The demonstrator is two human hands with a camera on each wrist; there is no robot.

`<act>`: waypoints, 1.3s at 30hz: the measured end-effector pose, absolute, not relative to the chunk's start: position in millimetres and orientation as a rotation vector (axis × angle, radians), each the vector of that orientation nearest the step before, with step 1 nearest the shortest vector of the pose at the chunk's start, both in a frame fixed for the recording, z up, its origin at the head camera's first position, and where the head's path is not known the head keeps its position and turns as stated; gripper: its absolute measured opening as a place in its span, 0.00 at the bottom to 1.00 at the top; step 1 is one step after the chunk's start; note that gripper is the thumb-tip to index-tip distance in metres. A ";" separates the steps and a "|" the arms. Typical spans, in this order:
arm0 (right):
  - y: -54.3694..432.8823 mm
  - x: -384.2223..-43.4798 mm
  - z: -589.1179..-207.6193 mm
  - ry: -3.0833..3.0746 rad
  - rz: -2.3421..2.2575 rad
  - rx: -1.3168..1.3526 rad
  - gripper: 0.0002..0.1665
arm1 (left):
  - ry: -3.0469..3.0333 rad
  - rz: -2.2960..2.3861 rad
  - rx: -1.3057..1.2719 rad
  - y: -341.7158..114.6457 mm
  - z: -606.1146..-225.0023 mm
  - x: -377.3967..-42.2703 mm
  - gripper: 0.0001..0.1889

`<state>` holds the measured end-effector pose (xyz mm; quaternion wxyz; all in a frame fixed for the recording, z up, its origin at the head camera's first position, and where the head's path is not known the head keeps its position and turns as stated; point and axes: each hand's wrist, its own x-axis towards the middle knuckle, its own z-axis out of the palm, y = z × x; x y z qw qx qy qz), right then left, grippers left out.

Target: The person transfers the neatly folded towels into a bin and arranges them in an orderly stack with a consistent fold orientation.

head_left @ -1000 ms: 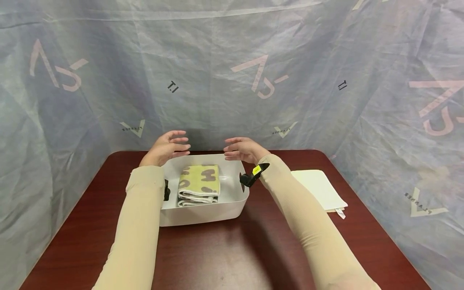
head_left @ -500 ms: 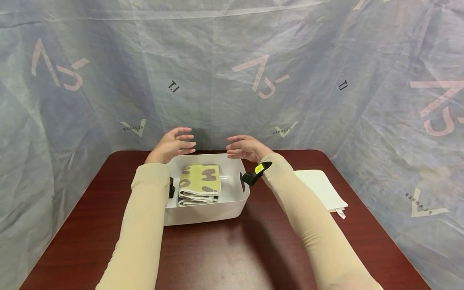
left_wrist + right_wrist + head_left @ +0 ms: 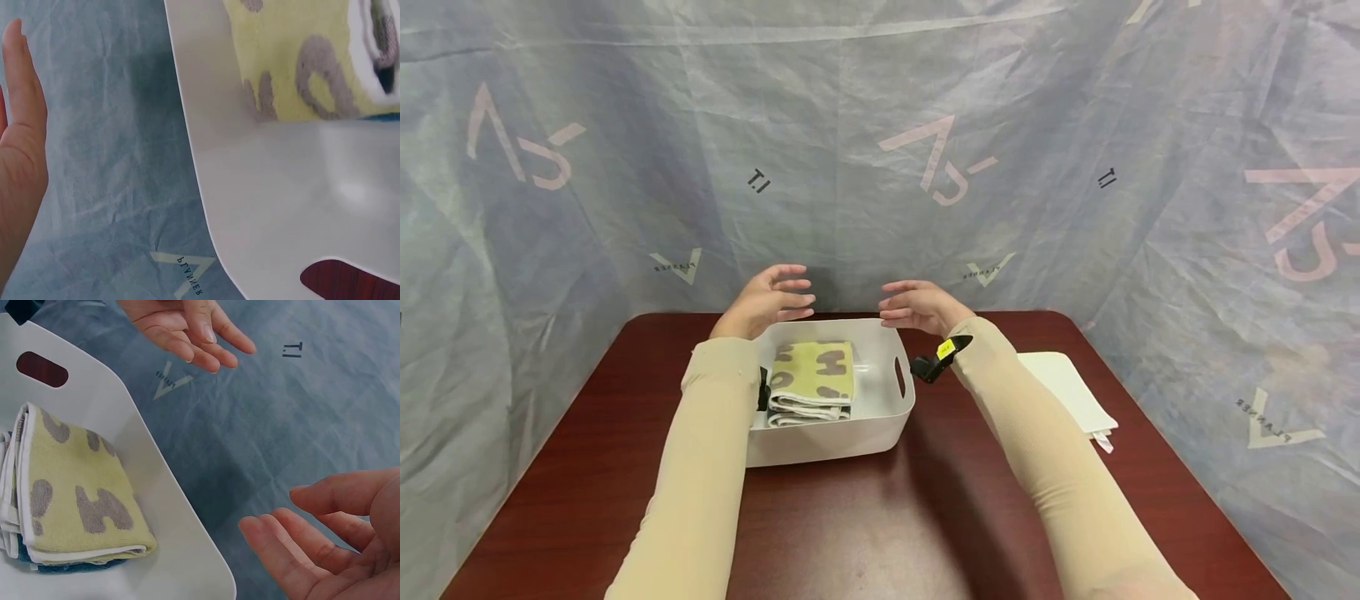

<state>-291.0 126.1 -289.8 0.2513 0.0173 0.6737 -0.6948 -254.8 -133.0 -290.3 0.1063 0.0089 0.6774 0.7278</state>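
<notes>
My left hand [image 3: 767, 302] hovers above the far left part of a white plastic bin [image 3: 827, 446], fingers loosely extended and holding nothing. Opposite it, my right hand [image 3: 922, 307] hangs over the far right corner, its palm turned inward and its fingers relaxed. Inside the bin lies a stack of folded towels; the top towel [image 3: 812, 369] is yellow with brown-grey letters and a white edge. A dark blue towel [image 3: 81, 567] shows beneath it in the right wrist view. Both hands are apart from the towels.
A folded white cloth [image 3: 1067, 387] with a small tag lies on the right of the dark red table [image 3: 850, 533], partly behind my right sleeve. Grey printed sheeting [image 3: 835, 167] hangs close behind the table and along both sides. The bin has oval handle holes.
My left hand has shifted to the right and slightly up, over the bin. My right hand has drifted a little to the right. The bin and towels stay put.
</notes>
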 end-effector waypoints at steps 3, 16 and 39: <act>127.8 -290.7 -290.2 1.829 -1.892 0.050 0.29 | 2.001 2.129 0.037 -129.3 -291.3 -254.7 0.32; 135.5 -291.0 -288.9 1.845 -1.896 0.073 0.29 | 1.987 2.116 0.086 -112.2 -288.3 -256.6 0.33; 158.3 -291.1 -290.9 1.839 -1.897 0.063 0.30 | 1.968 2.095 0.094 -88.6 -292.3 -252.3 0.32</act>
